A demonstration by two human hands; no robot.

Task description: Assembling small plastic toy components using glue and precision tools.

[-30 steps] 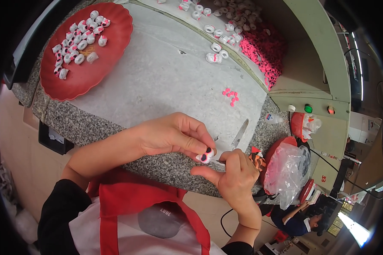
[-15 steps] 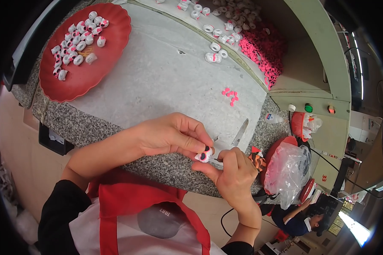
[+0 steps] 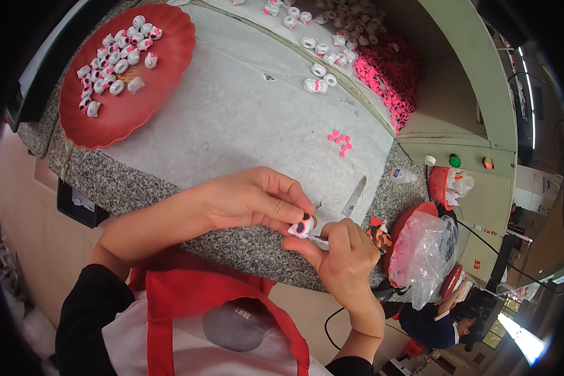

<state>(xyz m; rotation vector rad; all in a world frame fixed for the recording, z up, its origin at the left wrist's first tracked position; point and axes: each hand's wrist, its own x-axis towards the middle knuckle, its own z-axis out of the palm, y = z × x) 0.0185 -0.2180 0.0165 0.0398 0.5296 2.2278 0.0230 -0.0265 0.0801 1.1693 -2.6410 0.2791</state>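
You have the small white bead pinched in the fingertips of your left hand, fingers curled shut around it, just over the near edge of the granite counter. It carries pink and dark markings on the face turned toward you. Your right hand is closed in a pen-like grip on a thin tool, whose tip sits right at the bead; what kind of tool it is I cannot tell, as your fingers hide most of it.

This looks like the detail step on one piece: working the tool tip against the bead while the other hand steadies it. The next move calls for a steady left pinch and small, light motion from the right, since the bead is tiny and could slip off toward your apron.

Finished-looking white pieces lie in the red scalloped dish at the far left corner. A few loose pink bits sit on the grey mat mid-counter, a blade-like metal tool lies near the right edge, and more white pieces with a pile of pink parts line the far edge.
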